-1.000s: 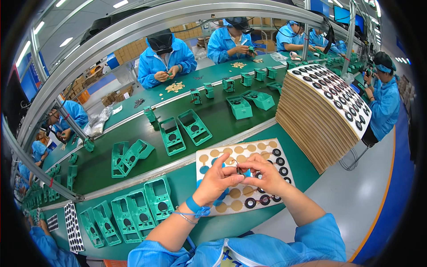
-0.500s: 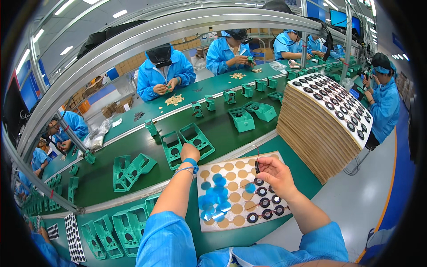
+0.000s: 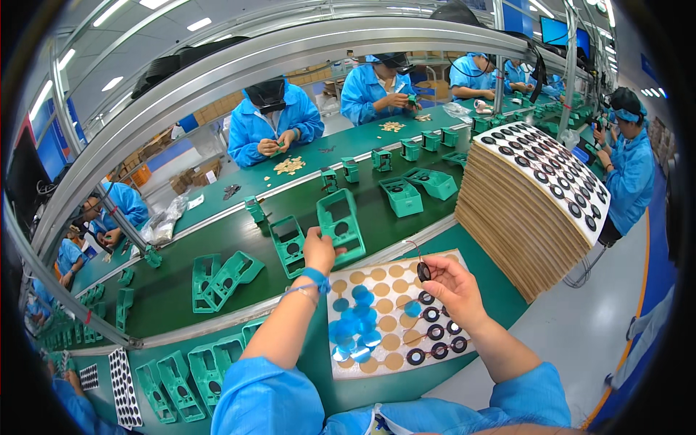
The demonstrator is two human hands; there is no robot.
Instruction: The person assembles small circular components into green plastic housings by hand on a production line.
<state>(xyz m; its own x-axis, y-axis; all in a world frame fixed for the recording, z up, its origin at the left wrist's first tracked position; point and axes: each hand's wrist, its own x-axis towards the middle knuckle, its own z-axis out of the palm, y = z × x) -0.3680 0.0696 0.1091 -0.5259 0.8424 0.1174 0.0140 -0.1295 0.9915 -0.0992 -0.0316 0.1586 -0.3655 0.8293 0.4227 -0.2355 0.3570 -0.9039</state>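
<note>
My left hand (image 3: 320,252) is closed on the near edge of a green plastic housing (image 3: 351,238), which tilts up off the belt. Just left of it a second green housing (image 3: 278,249) lies on the belt. Between thumb and fingers, my right hand (image 3: 457,291) pinches a small round black speaker (image 3: 423,272) with a thin wire rising from it. Below that hand lies a white-edged sheet (image 3: 344,370) with round tan spots, loose blue film discs (image 3: 354,328) and several black speakers (image 3: 436,331).
A tall stack of cardboard sheets (image 3: 518,225) topped with speakers stands at right. More green housings (image 3: 225,279) sit on the belt (image 3: 170,290) and along the near bench. Co-workers in blue (image 3: 272,119) sit across the line, under a metal frame (image 3: 217,69).
My left hand has lifted the right-hand green housing from the belt and tilted it up. My right hand still pinches the speaker, now turned more face-on.
</note>
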